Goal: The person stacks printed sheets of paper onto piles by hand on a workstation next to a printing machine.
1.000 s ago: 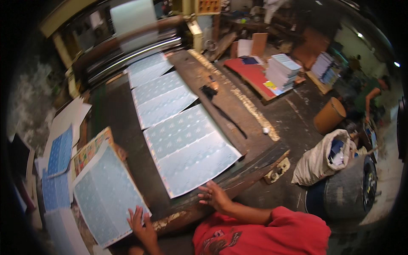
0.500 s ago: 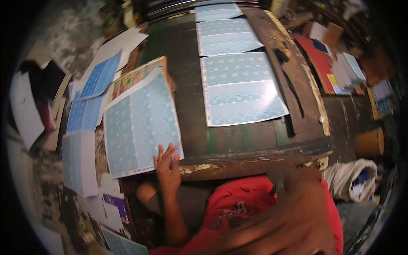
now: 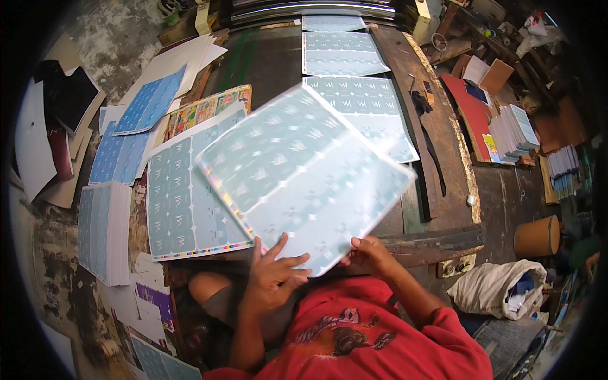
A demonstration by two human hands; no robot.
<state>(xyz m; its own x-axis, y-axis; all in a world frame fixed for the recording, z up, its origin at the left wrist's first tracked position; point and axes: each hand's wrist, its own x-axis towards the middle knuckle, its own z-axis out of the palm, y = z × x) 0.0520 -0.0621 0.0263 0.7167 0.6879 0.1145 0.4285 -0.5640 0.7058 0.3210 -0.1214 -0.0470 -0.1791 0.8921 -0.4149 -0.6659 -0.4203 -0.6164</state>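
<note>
A large pale blue-green printed sheet (image 3: 304, 171) is raised at a slant over the table, blurred by motion. At its lower right edge my right hand (image 3: 373, 254) pinches it between thumb and fingers. My left hand (image 3: 273, 273) lies against the sheet's lower left corner, fingers spread apart. Under the sheet's left side rests a stack of similar printed sheets (image 3: 183, 196), partly covered by it. Further back, a row of overlapping printed sheets (image 3: 345, 54) runs along the table toward metal rollers (image 3: 310, 12); the raised sheet hides part of the nearest one.
The dark table (image 3: 253, 63) has a worn front edge. Bundled sheets (image 3: 104, 234), blue sheets (image 3: 149, 101) and loose papers lie at left. On the right are a dark strap (image 3: 434, 152), stacked cards (image 3: 513, 136), a brown cylindrical container (image 3: 537, 235) and a white sack (image 3: 494, 288).
My right hand, earlier blurred close to the camera, now grips a raised sheet near the table's front edge. My left hand has moved right, from the left stack to this sheet.
</note>
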